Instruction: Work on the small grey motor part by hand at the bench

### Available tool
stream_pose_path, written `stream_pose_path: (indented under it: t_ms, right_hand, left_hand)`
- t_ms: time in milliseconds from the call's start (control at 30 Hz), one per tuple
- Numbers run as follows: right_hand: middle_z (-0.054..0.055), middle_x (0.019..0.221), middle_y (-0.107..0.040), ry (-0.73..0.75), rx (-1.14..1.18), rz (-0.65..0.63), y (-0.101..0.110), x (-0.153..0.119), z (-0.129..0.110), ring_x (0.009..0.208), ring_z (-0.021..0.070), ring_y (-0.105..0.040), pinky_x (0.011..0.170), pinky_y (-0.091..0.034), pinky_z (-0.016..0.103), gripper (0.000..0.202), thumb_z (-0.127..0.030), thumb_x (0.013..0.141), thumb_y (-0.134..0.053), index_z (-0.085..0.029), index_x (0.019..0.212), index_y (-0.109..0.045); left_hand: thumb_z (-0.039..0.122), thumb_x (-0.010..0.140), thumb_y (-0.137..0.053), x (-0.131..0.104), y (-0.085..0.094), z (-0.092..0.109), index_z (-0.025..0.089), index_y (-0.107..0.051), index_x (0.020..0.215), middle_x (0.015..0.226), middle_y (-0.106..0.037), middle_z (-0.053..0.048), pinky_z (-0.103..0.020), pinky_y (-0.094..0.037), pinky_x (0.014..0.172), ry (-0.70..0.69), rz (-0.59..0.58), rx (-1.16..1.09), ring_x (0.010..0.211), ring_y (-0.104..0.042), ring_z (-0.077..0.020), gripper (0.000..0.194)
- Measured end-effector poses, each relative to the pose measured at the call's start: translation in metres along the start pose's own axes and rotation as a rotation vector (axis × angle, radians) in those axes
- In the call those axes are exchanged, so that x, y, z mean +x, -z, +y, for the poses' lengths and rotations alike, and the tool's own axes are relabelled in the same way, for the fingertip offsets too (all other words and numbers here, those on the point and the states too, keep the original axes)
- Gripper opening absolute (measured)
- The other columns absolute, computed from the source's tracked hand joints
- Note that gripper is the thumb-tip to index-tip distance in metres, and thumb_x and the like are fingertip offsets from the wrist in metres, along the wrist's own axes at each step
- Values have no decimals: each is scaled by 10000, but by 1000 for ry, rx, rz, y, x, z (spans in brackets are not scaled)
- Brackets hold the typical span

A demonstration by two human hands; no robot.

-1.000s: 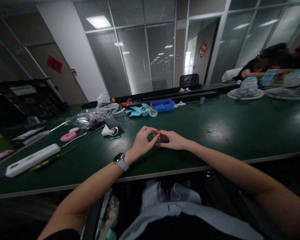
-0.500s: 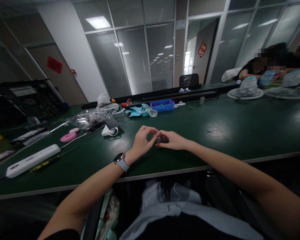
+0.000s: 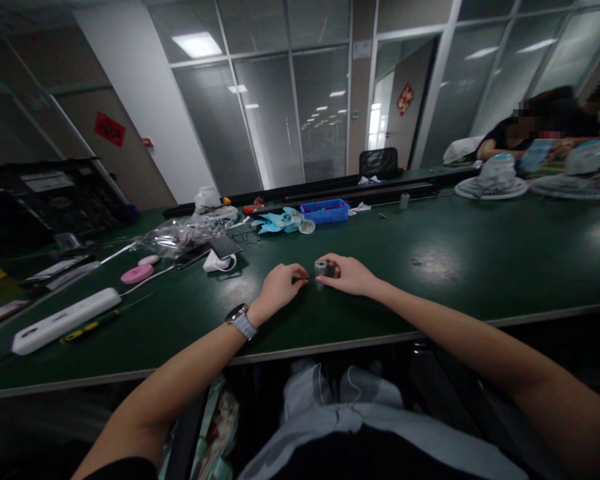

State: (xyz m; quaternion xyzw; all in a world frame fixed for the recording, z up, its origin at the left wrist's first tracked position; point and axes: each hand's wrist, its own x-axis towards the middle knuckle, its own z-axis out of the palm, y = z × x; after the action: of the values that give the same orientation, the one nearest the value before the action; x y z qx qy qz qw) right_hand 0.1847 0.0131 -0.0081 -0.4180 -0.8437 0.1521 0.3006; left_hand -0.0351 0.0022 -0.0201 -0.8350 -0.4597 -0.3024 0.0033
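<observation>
A small grey metallic cylinder (image 3: 321, 268) stands on the green table (image 3: 380, 260) in front of me. The fingers and thumb of my right hand (image 3: 349, 277) are wrapped round it from the right. My left hand (image 3: 281, 285) is just left of the cylinder, apart from it, low over the table. Its thumb and forefinger are pinched together, and something small and dark may be at their tips, too small to name. A watch (image 3: 241, 320) is on my left wrist.
A blue tray (image 3: 326, 211) and light-blue fan blades (image 3: 280, 221) lie farther back. To the left are a white power strip (image 3: 67, 321), a yellow-handled screwdriver (image 3: 83, 332), a pink disc (image 3: 137, 274) and a white plug (image 3: 219, 261). People sit at the far right behind white fan parts (image 3: 491, 181).
My left hand has moved left and slightly down, away from the cylinder, whose top now shows. My right hand still holds the cylinder.
</observation>
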Motion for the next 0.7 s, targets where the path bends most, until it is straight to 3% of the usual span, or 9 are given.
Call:
stream_pose_path:
  t_ms: [367,433,567,633,700]
  right_hand:
    - [25,911,-696,9,20,-4,0,0,0,652,136,-609,624,-442,257,385,-412,777,-669,-227,1110,-610]
    - [25,902,-693,7,27,-5,0,0,0,647,134,-605,622,-440,255,389,-403,776,-671,-223,1114,-608]
    - [20,876,-684,28,52,-10,-1,-1,0,628,126,-594,613,-430,247,389,-384,780,-670,-210,1120,-599]
    - [12,847,-675,74,67,-37,-1,-1,0,621,125,-587,610,-424,244,400,-380,786,-667,-207,1138,-587]
    - [8,825,-665,138,86,-81,-1,-2,0,642,133,-590,616,-423,244,418,-390,793,-664,-202,1156,-575]
  left_hand:
    - [174,771,-710,-1,-1,2,254,-646,938,797,-756,14,-355,-490,721,-16,30,3,748,-668,-213,196]
    - [174,787,-697,0,1,6,251,-644,943,817,-748,8,-350,-497,724,-17,91,-34,761,-663,-205,181]
    - [221,867,-617,2,10,21,218,-635,953,922,-705,-30,-338,-507,777,-48,352,-112,867,-634,-189,89]
    - [224,879,-603,2,13,28,210,-637,950,933,-685,-37,-330,-511,788,-108,388,-138,890,-621,-184,80]
    - [214,873,-614,2,15,33,209,-635,954,915,-675,-34,-318,-515,786,-173,351,-159,887,-617,-179,84]
